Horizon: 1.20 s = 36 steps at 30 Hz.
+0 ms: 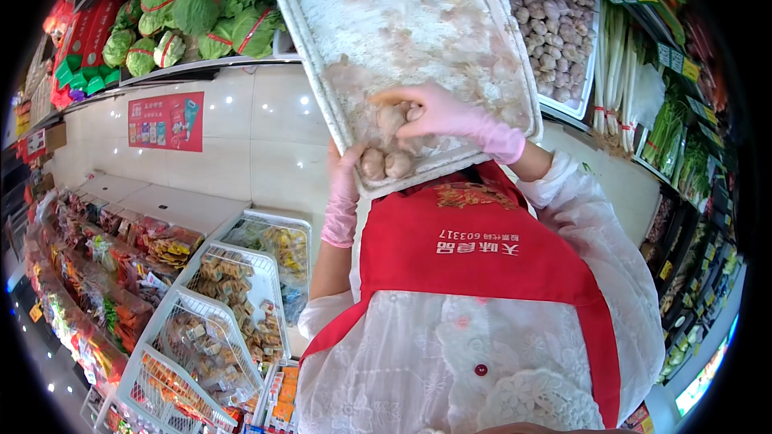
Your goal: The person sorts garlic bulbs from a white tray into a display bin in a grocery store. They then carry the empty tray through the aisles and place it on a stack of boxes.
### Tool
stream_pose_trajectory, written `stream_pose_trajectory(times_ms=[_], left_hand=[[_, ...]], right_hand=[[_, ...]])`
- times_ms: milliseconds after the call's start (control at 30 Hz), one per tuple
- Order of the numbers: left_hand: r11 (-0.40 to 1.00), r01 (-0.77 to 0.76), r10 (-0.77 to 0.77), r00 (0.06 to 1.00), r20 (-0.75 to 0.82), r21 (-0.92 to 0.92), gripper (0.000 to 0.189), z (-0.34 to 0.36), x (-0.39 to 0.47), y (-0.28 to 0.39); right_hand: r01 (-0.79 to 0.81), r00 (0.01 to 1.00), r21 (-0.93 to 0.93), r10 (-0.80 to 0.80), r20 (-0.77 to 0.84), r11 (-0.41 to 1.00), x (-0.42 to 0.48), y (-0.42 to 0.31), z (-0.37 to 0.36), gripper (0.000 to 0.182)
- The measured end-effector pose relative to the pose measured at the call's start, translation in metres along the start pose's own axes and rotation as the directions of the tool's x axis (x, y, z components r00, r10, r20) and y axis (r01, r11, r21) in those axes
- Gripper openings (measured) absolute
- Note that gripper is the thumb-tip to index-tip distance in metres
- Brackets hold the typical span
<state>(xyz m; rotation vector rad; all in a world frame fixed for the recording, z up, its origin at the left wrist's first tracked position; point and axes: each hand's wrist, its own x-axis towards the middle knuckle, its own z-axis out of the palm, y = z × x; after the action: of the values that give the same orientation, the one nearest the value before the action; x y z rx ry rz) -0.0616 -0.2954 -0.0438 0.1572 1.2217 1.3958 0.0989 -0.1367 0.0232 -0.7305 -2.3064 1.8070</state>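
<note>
A white foam tray (pixel 416 24), littered with papery garlic skins, is tilted in front of me. My left hand (pixel 344 184), in a pink glove, grips its near left edge, with fingers partly hidden behind the rim. Inside the tray, my pink-gloved right hand (pixel 443 114) has its fingers around garlic bulbs (pixel 391 119); how many it holds is partly hidden. Two more garlic bulbs (pixel 385 164) lie in the near left corner, just below the right hand's fingers and beside the left thumb. The red apron (pixel 470 259) I wear is close under the tray's near edge.
Heaped garlic bulbs (pixel 552 30) fill a white bin at the right, beside leeks (pixel 615 72) and other greens. Banded cabbages (pixel 199 9) sit on the upper left shelf. White wire baskets (pixel 223 307) of packaged goods stand at lower left, on a tiled floor (pixel 223 108).
</note>
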Motion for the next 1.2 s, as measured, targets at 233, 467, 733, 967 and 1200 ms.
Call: stream_pose_trajectory(times_ms=[233, 467, 733, 967, 1200], left_hand=[[0.991, 0.043, -0.034, 0.997, -0.072, 0.125, 0.039, 0.002, -0.006, -0.021], [0.974, 0.092, -0.119, 0.986, -0.119, -0.209, 0.023, -0.030, -0.031, -0.093], [0.967, 0.067, -0.132, 0.958, -0.256, -0.247, 0.043, 0.000, -0.087, -0.127], [0.960, 0.050, -0.101, 0.980, -0.173, -0.275, 0.036, 0.005, -0.102, -0.145], [0.998, -0.030, 0.045, 0.938, -0.344, 0.050, 0.043, 0.041, -0.082, -0.096]], right_hand=[[-0.062, 0.998, 0.938, 0.049, 0.048, 0.341, -0.062, -0.006, -0.065, 0.071], [0.113, 0.989, 0.958, -0.120, -0.083, 0.265, -0.128, 0.045, -0.107, 0.047], [0.171, 0.618, 0.600, 0.389, -0.683, 0.781, -0.229, 0.176, -0.229, 0.045], [-0.404, 0.755, -0.516, -0.043, -0.654, 0.756, -0.255, 0.261, -0.221, 0.042], [-0.232, 0.871, -0.760, -0.218, -0.440, 0.607, -0.186, 0.215, -0.197, 0.041]])
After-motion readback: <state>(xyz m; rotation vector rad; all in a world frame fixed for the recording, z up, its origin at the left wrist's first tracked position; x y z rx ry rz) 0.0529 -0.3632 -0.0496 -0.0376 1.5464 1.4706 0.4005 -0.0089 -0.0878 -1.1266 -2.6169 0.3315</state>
